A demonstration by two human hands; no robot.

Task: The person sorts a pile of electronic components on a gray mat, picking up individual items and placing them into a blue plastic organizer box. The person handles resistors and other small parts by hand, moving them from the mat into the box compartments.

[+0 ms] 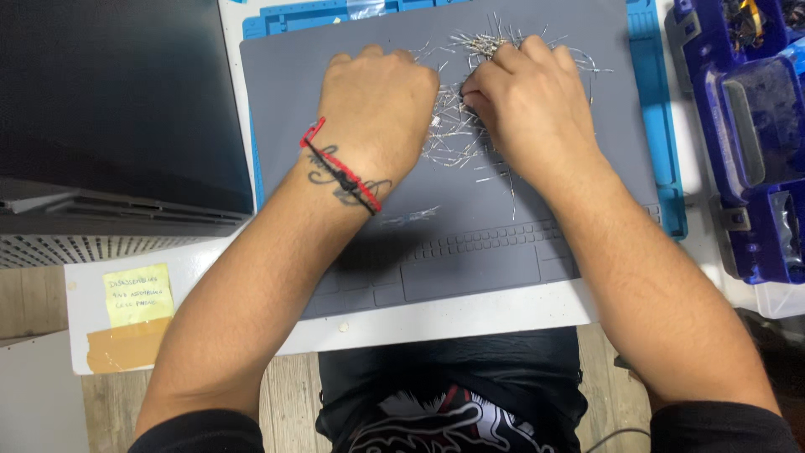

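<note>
My left hand [377,105] and my right hand [528,101] rest side by side on a heap of thin silver wire-legged parts [457,138] spread over a grey work mat [335,67]. Both hands are curled palm down, with fingertips buried in the pile. The right thumb and forefinger pinch into the wires near the middle. What each hand grips is hidden under the fingers. A red and black band circles my left wrist. One small loose part [411,216] lies apart, closer to me.
A blue mat [662,126] lies under the grey one. A dark flat device [109,101] stands at the left. Blue plastic organiser boxes [746,126] sit at the right. A yellow sticky note [138,294] and tape are on the white table edge.
</note>
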